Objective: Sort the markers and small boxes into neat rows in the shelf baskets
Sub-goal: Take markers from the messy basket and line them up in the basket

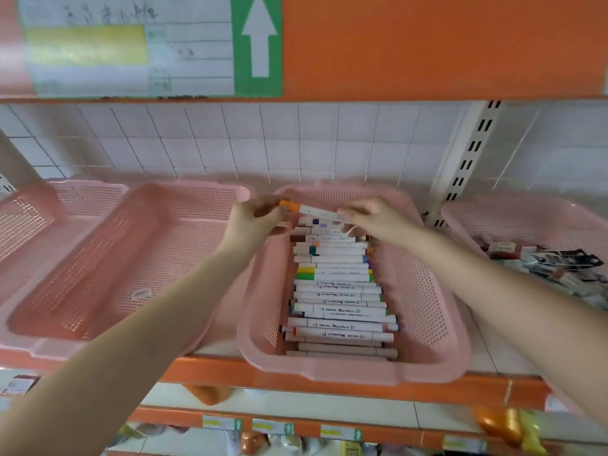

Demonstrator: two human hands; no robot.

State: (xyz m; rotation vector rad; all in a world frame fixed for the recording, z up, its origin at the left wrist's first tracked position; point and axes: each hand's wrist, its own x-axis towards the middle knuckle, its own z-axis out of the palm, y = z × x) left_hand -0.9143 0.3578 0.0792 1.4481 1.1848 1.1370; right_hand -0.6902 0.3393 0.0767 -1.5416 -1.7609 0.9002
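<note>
1. Step in hand: adding one more marker to the row. The left hand (pixel 255 222) pinches the orange cap end of a white orange-capped marker (pixel 311 210), and the right hand (pixel 375 220) pinches its other end. Both hands are closed on it.
2. The marker sits at the centre of the frame, held crosswise and tilted slightly down to the right. It is just above the far end of the middle pink basket (pixel 431 363).
3. Below it, a row of markers (pixel 339 291) lies crosswise down the basket from the near wall towards the far wall. Several are skewed or overlap, and bare mesh shows on either side.
4. The next move likely calls for levelling the marker parallel to the row and lowering it into the gap at the far end. Both pinches should let go only once it rests flat against its neighbour.
5. The small boxes (pixel 556 268) lie jumbled in the right basket (pixel 487 212) at the right edge, so that part looks undone.
6. The left basket (pixel 82 264), in the left half of the frame, holds no markers that I can see.
</note>
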